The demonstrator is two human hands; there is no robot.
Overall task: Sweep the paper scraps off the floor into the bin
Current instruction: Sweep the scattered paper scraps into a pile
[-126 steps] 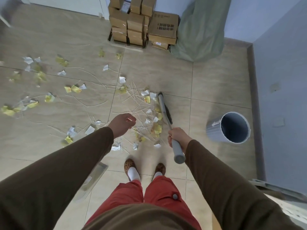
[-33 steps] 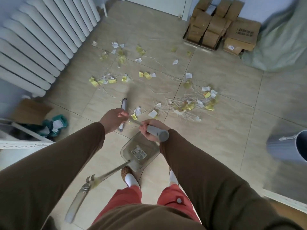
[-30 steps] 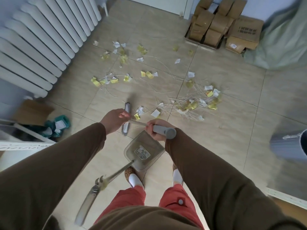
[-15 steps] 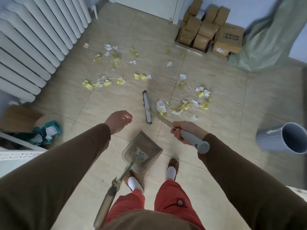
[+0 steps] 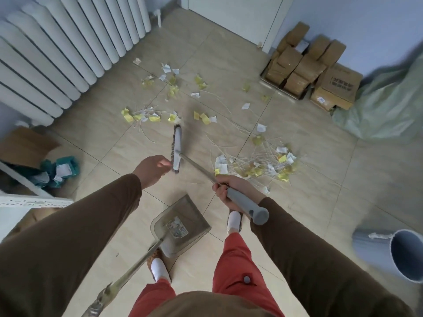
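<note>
The bin point(image 5: 405, 255) was cut off at the right edge (only part of its rim showed). The right hand point(image 5: 231, 191) gripped the broom point(image 5: 177, 147) handle; the left hand point(image 5: 150, 170) hung loosely curled, holding nothing. Paper scraps point(image 5: 256, 163) lay heaped ahead, others scattered near the radiator point(image 5: 57, 53). A dustpan point(image 5: 180, 225) sat between the feet.

Since half a second ago the broom head point(image 5: 177, 148) has swung left, away from the scrap pile point(image 5: 256, 165), leaving it gathered on the right. The right hand point(image 5: 231, 191) has drawn nearer, and the bin point(image 5: 393, 255) sits lower right in view.
</note>
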